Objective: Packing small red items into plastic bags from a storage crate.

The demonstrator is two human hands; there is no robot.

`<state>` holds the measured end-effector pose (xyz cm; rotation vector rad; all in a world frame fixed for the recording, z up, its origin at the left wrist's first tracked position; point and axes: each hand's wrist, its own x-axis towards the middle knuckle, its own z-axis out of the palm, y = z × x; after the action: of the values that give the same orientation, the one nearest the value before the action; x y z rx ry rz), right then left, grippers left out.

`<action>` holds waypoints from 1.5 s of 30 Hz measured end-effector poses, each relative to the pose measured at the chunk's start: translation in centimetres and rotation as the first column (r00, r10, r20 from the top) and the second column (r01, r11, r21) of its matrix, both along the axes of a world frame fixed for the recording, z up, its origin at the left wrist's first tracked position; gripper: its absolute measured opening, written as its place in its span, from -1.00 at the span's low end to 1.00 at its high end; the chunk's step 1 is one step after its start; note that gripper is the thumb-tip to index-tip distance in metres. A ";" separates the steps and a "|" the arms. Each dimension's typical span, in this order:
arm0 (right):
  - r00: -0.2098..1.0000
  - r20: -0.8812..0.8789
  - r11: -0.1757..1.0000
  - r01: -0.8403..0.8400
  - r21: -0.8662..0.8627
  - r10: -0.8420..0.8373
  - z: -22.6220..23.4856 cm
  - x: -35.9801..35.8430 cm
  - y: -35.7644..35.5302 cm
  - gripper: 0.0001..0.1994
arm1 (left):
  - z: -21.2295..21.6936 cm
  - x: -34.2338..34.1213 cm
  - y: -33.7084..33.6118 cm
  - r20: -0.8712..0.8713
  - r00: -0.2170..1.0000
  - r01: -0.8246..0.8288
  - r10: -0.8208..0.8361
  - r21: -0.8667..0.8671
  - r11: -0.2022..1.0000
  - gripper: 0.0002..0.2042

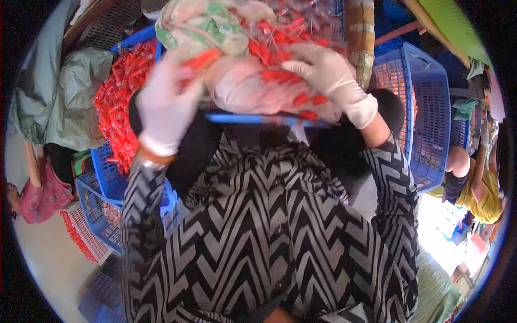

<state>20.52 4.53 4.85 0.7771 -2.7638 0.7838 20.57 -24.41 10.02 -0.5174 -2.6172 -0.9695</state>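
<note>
My left hand (169, 105), in a white glove and smeared by motion, is closed on a red piece (202, 59) that sticks out past the fingers. My right hand (328, 78), also gloved, reaches over a heap of small red pieces (291, 40), some with thin pale stems. Its fingers are bent and a little apart, with nothing visible between them. Between my hands lies a blurred pale pink and white bundle (242, 86), perhaps cloth or plastic. A green and white cloth (199, 27) is bunched behind it. Below runs a blue rim (264, 119).
A blue crate (99, 161) heaped with shiny red pieces (124, 91) stands left, with a grey-green sack (83, 81) behind. Another blue crate (431, 107) stands right, near a bamboo pole (360, 43). Other people sit at far left (43, 196) and far right (484, 188).
</note>
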 end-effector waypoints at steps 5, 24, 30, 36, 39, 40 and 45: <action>0.989 -0.150 0.953 0.046 0.298 -0.001 -2.9 -2.2 -1.3 -0.80 | 1.0 -2.2 -11.2 -0.482 0.820 -0.551 0.309 -0.515 0.657 -0.56; 0.982 0.167 0.945 0.138 -0.296 -0.091 2.1 -1.3 1.5 -0.95 | -13.1 -23.9 23.0 -0.035 0.937 0.267 -0.348 -0.575 0.774 -0.77; 0.735 0.606 0.599 0.347 -0.722 0.304 5.2 -1.9 3.5 -0.83 | -15.5 -24.9 21.3 0.087 0.854 0.398 -0.514 -0.744 0.537 -0.69; 0.474 0.644 0.209 0.684 -0.699 0.601 3.3 -3.6 4.0 -0.53 | -10.3 -20.6 20.1 0.352 0.927 0.259 -0.126 -0.361 0.896 -0.68; 0.538 0.635 0.196 0.657 -0.728 0.555 2.9 -4.0 3.5 -0.59 | -10.6 -20.4 16.0 0.420 0.851 0.041 -0.315 0.545 0.838 -0.66; 0.570 0.674 0.179 0.686 -0.705 0.470 2.5 -3.6 4.4 -0.60 | -8.7 -18.6 16.7 0.502 0.742 -0.129 -0.444 0.757 0.641 -0.66; 0.600 0.715 0.226 0.687 -0.691 0.359 2.6 -3.4 3.8 -0.61 | -6.7 -16.7 10.6 0.253 0.709 -0.234 -0.658 0.965 0.119 -0.81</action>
<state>17.09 8.32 7.50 -0.3780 -1.7923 2.9190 3.90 -13.84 3.33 -0.1790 -1.4320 -3.1332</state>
